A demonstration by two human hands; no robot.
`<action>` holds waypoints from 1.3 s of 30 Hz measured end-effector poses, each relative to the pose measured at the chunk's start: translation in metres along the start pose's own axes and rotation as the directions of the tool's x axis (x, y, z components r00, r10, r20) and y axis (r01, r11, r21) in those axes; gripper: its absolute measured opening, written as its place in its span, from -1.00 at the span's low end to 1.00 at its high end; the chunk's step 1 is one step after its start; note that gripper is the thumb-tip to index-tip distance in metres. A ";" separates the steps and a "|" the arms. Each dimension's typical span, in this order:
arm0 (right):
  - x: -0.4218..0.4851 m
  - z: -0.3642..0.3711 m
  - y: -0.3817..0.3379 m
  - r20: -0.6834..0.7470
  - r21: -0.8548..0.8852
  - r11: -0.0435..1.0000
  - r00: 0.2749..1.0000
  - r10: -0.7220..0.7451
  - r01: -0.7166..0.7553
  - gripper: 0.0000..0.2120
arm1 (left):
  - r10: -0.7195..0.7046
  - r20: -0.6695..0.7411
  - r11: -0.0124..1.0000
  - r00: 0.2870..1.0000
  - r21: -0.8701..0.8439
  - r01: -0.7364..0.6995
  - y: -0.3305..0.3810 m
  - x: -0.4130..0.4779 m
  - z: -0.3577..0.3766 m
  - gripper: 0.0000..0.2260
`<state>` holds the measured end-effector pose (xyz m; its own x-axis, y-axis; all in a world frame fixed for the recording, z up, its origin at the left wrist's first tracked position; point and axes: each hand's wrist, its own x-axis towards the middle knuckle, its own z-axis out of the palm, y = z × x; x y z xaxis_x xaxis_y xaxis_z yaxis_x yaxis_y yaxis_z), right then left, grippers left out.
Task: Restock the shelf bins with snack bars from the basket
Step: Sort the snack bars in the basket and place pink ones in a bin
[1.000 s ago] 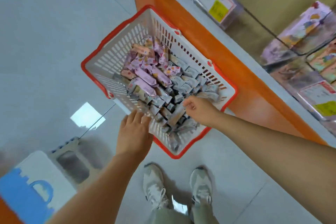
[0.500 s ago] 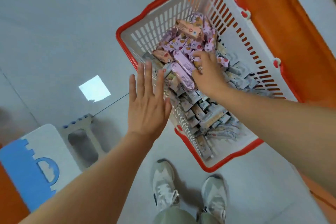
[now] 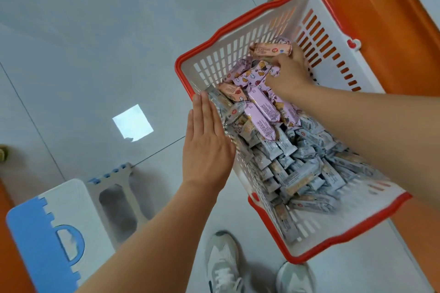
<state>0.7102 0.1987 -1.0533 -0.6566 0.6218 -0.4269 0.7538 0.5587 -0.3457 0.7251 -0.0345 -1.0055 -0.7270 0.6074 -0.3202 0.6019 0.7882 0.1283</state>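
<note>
A white basket with a red rim (image 3: 215,57) stands on the floor, full of wrapped snack bars. Pink and purple bars (image 3: 262,109) lie at its far end, several grey-blue bars (image 3: 307,169) fill the near end. My right hand (image 3: 289,74) reaches into the far end, its fingers curled round a peach-pink bar (image 3: 271,49) and a purple one. My left hand (image 3: 206,145) lies flat with straight fingers against the basket's left rim.
An orange shelf base (image 3: 392,38) runs along the right behind the basket. A blue and white folding step stool (image 3: 62,228) stands on the grey tiled floor at lower left. My two shoes (image 3: 223,264) are at the bottom.
My right hand has moved farther into the basket's far end and curled onto the pink bars. My left hand stays flat at the rim. The camera has come closer.
</note>
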 end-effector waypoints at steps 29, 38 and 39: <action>-0.203 -0.130 0.083 0.165 0.726 0.687 0.976 -0.139 -0.025 -0.54 | 0.055 0.319 0.624 0.946 -0.750 0.217 0.136 -0.054 -0.091 -0.77; -0.290 -0.172 0.102 -0.081 0.834 0.544 0.995 -0.056 0.099 -0.76 | 0.224 0.323 0.494 0.920 -0.851 0.179 0.193 -0.113 -0.134 -0.84; -0.299 -0.178 0.104 -0.117 0.837 0.533 0.992 -0.043 0.122 -0.78 | 0.271 0.285 0.564 0.919 -0.821 0.089 0.196 -0.117 -0.138 -0.77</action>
<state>0.9809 0.1692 -0.8127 -0.6866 0.6571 -0.3112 0.3419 -0.0859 -0.9358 0.8826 0.0627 -0.8133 -0.4114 0.7433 -0.5275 0.0038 0.5802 0.8145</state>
